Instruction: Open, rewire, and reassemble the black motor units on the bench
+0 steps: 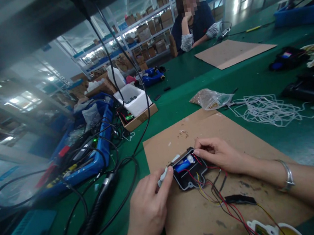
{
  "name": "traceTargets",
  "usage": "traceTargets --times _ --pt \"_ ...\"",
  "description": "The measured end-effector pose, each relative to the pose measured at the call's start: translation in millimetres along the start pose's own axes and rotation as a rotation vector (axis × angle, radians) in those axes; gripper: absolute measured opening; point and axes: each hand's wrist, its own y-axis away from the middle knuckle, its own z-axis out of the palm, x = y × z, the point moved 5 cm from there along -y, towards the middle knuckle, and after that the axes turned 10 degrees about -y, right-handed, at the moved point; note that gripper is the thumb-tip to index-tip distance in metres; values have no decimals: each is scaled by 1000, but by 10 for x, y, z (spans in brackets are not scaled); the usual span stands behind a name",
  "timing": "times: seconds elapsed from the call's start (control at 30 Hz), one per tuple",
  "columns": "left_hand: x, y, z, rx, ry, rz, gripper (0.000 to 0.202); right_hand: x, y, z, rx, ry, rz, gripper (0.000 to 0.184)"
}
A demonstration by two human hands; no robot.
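A black plastic housing point(191, 184), lying open side up on the cardboard, holds a blue cylindrical battery cell point(183, 164) along its far side. My left hand point(151, 201) is closed on the housing's left edge, thumb near the corner. A pale strip-like piece point(163, 176) shows by its fingers; its kind is unclear. At the far right corner my right hand point(219, 153) grips the housing, its fingertips bent around the edge. Thin red, black and yellow wires point(216, 196) run from the housing to a black-wrapped part point(240, 199) and a white-rimmed round part point(271, 231).
Small screws point(182, 133) lie on the cardboard sheet point(161, 141). Beyond are a bag of screws point(210, 98) and tangled white cord point(268, 110). Left stand a blue tool bin point(104, 149), a white box point(134, 101) and a cabled black electric screwdriver point(94, 209). A person point(193, 14) sits opposite.
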Motion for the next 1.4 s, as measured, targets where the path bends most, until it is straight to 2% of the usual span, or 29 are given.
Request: traceTargets --times 0.27,0.43,0.63,1.03,1.4 --pt "256 181 -16 -31 96 24 40 -2 14 -5 -10 4 6 29" --pt "285 212 -31 -49 153 -7 40 1 11 1 -11 -3 5 29" --pt "335 179 -68 -45 212 38 36 19 13 -8 -14 15 12 30" --pt "440 151 0 -123 95 47 43 11 7 -3 -12 -6 6 27" --pt "516 136 16 -48 49 27 42 -4 5 -9 4 17 -36 25"
